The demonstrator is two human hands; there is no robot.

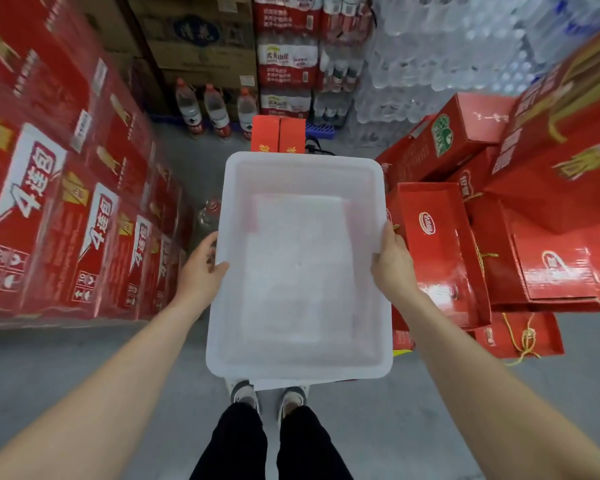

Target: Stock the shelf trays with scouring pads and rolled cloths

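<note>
White tray point(303, 156) is held level in front of the body, above the floor, long side running away from the camera. Left hand point(201, 268) is clamped on the left rim, thumb hooked over the edge onto the inner wall. Right hand point(392, 261) is clamped on the right rim, thumb laid along the edge, fingers hidden underneath. Inside the tray only its own translucent bottom is seen; faint red patches show through near the far corners.

Storeroom aisle, grey concrete floor point(84, 375). Red cartons point(49, 202) are stacked as a wall on the left. Red gift boxes point(447, 244) with yellow cord handles point(523, 337) are piled loosely on the right, several tilted. At the far end brown cartons point(194, 39) and shrink-wrapped water packs point(447, 53) are stacked high, with three large bottles point(215, 112) upright on the floor before them. Two small red boxes point(278, 135) are seen just past the tray's far rim. A blurred bottle point(210, 213) is seen low down beside the tray's left wall.

Right rim overlaps the gift box pile in view; the clearance cannot be told. A strip of bare floor is seen between the left rim and the red cartons. Floor widens to both sides near the shoes point(243, 393), which are partly covered by the tray's near rim
</note>
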